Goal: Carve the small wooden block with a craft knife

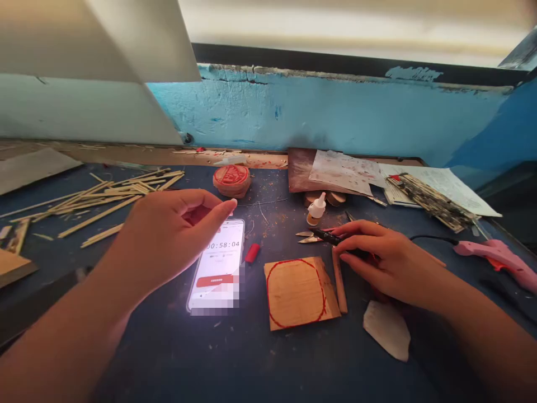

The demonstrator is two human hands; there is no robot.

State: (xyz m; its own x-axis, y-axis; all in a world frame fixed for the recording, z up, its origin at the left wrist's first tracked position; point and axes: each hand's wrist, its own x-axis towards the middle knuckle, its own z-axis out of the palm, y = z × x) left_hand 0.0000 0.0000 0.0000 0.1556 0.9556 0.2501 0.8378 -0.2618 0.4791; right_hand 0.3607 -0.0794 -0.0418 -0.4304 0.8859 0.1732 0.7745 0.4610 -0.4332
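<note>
A flat, tan wooden board with a red rounded outline (296, 294) lies face up, presumably so the line can be read from above. Clock directions run from its centre.

The left hand (176, 235) is at ten o'clock, beside and partly over a white-framed, lit phone (220, 254). Its thumb points forward near the curled fingers; I cannot tell whether anything is pinched there. The phone lies screen up, probably to keep its digits legible.

At two o'clock, the right hand (384, 260) has its fingers bent and partly closed at a slim black object (326, 235); whether they grip or merely touch it is unclear. Open, red-handled metal scissors (308, 238) point left at twelve.

A small red cylindrical cap (252, 253) sits between phone and board at ten. A thin pinkish-brown stick (340, 282) crowds the right edge at three, and a white irregular flat piece (388, 330) lies near four. From the near edge, the dark blue tabletop (260, 369) offers the widest room, towards six.
</note>
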